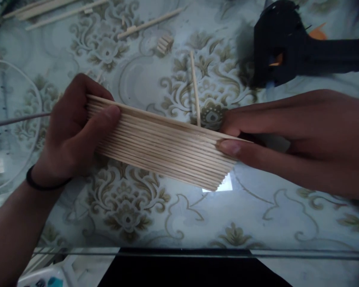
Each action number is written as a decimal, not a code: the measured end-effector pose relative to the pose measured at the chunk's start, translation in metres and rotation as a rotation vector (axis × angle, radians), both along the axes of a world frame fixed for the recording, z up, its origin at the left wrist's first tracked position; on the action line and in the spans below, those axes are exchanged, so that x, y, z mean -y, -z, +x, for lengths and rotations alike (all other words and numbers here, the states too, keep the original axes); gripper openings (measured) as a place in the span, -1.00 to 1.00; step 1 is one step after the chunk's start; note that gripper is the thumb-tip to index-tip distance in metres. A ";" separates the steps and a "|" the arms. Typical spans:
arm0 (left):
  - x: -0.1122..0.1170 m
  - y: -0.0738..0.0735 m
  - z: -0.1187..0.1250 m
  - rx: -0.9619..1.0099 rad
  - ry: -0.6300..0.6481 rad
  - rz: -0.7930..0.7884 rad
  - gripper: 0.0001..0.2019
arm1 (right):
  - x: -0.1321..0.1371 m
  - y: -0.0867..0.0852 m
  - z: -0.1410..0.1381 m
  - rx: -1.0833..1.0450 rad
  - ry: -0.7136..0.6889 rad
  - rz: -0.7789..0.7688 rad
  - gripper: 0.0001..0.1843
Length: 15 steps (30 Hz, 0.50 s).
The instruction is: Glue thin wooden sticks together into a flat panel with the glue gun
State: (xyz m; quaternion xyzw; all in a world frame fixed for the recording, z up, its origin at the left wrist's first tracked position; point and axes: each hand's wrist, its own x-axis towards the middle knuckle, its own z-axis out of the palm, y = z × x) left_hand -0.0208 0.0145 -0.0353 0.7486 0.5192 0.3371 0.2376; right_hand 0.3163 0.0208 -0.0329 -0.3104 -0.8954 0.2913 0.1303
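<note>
A flat panel of thin wooden sticks (161, 145), laid side by side, is held up over the table between both hands. My left hand (77, 123) grips its left end, thumb on top and fingers folded behind. At the right end, my right hand (287, 139) pinches the upper edge, with the thumb on the face and the fingers behind it. The stick along the top edge juts out past the others on the right. The panel's right end is cut at a slant. Behind the panel lies a single stick (195, 89), its lower end hidden.
A black glue gun (275, 48) with orange parts lies at the upper right. Several loose sticks (67, 14) are at the upper left, another stick (155, 22) and a small bundle of short pieces (165, 44) nearby. A cable (20, 118) runs left. The glass table edge (185, 252) is in front.
</note>
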 end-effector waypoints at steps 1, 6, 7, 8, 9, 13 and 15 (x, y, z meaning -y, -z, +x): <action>0.000 0.000 0.000 -0.001 -0.003 0.002 -0.54 | 0.000 0.000 0.000 0.004 0.002 -0.005 -0.56; 0.001 -0.001 0.002 -0.008 -0.020 0.016 -0.51 | 0.000 0.002 0.001 0.044 0.036 -0.038 -0.50; 0.001 -0.002 0.002 -0.013 -0.036 0.012 -0.53 | 0.000 0.002 0.001 0.051 0.047 -0.042 -0.49; 0.001 -0.002 0.003 -0.019 -0.048 0.007 -0.54 | 0.001 0.002 0.001 0.057 0.056 -0.042 -0.48; 0.002 -0.003 0.003 -0.022 -0.057 0.003 -0.56 | 0.001 0.002 0.002 0.060 0.061 -0.037 -0.48; 0.004 -0.004 0.004 -0.034 -0.057 -0.009 -0.59 | 0.001 -0.001 0.003 0.058 0.047 0.000 -0.50; 0.004 -0.005 0.003 -0.044 -0.066 -0.014 -0.69 | 0.001 -0.002 0.004 0.060 0.042 0.007 -0.50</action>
